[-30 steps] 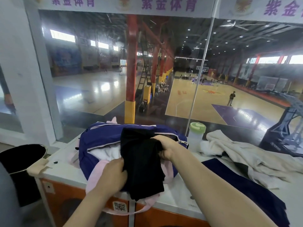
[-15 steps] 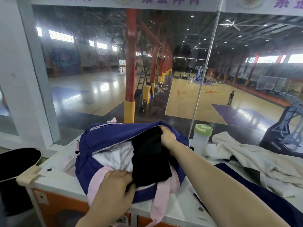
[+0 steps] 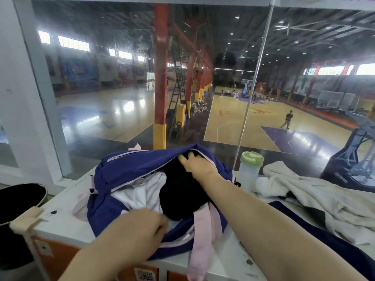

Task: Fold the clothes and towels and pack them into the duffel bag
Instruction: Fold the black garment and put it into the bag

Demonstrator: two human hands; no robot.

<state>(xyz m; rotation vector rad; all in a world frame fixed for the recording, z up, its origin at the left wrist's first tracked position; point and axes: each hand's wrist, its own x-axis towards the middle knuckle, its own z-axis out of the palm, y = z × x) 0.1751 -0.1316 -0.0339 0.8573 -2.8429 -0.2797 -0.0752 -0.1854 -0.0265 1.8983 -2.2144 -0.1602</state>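
On the counter (image 3: 223, 258), right hand (image 3: 197, 166) has flattened, pushing black garment (image 3: 182, 191) deeper into bag (image 3: 129, 169).

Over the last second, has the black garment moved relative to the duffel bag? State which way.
Yes. The black garment has gone from draped over the near rim of the duffel bag down into its opening, farther from the camera, pushed by the right hand.

I'm looking through a big glass window (image 3: 113, 94) with a pale frame at the left of the frame. Beyond it, a sports hall: a red pillar (image 3: 160, 78) with yellow padding at its base runs up the centre, glossy wooden courts (image 3: 233, 126) spread right, and a hoop stand (image 3: 353, 157) sits at far right. Bright clerestory windows line the upper left. A white countertop (image 3: 223, 260) fills the bottom.
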